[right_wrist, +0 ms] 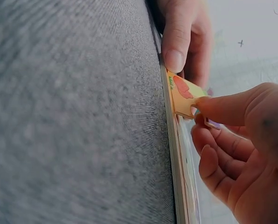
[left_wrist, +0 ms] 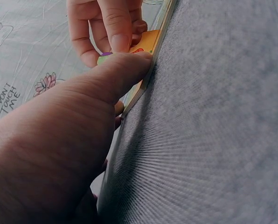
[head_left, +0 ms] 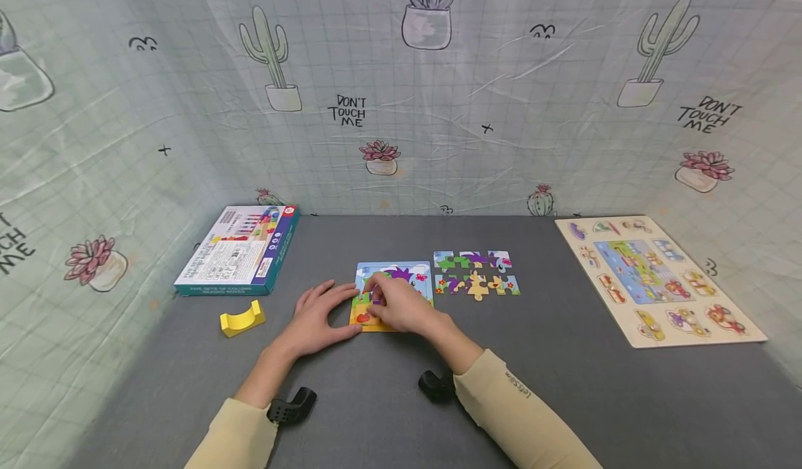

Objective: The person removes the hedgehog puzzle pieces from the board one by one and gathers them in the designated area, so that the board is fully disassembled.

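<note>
A square jigsaw board (head_left: 410,267) with a bright cartoon picture lies on the grey table, both hands at it. My left hand (head_left: 318,323) rests at its left side, fingers spread and thumb tip on the lower left corner. My right hand (head_left: 401,305) reaches over the board and pinches a small puzzle piece (right_wrist: 212,124) between thumb and fingers, which hide most of it. Beside that grip, an orange piece with a red shape (right_wrist: 182,88) sits at the corner near the left thumb. Loose puzzle pieces (head_left: 478,287) lie in two rows right of the board.
A flat box (head_left: 234,246) lies at the back left, with a yellow curved block (head_left: 242,319) in front of it. To the right lies a large wooden picture board (head_left: 617,316). A patterned cloth (head_left: 438,107) hangs behind the table.
</note>
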Tool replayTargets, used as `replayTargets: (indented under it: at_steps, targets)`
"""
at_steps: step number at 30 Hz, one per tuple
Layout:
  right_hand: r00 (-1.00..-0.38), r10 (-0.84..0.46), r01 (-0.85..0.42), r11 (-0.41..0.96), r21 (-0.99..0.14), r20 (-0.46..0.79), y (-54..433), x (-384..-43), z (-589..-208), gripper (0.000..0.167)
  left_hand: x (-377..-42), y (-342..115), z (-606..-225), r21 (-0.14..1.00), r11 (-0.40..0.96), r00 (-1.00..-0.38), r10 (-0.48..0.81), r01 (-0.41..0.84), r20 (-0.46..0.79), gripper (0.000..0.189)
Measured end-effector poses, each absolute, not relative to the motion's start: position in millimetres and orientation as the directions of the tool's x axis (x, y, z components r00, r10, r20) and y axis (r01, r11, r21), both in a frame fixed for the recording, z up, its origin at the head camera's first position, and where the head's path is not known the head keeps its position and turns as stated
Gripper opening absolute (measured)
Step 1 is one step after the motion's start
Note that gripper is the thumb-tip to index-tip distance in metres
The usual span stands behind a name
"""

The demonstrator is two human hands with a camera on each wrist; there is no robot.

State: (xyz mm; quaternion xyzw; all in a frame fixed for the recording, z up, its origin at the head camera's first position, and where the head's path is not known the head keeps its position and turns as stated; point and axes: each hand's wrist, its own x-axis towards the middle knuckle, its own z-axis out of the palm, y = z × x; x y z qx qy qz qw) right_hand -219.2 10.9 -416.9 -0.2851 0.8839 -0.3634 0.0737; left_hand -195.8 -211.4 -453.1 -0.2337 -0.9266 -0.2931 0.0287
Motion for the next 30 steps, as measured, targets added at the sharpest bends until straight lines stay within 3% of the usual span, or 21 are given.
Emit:
replayTargets:
  at_steps: [14,30]
  targets:
    - [-0.836,-0.543,-0.373,0.45,-0.812,0.083,32,-229,-405,0.026,-195,-212,-451,0.527,0.717,-0.887,0.417,0.456,0.201,0.063]
    - [-0.83,-0.557,-0.324,0.425,-0.845,0.038,64,-239,-389,0.021,-196,-211,-451,0.52,0.732,-0.894,0.412,0.44,0.177,0.068]
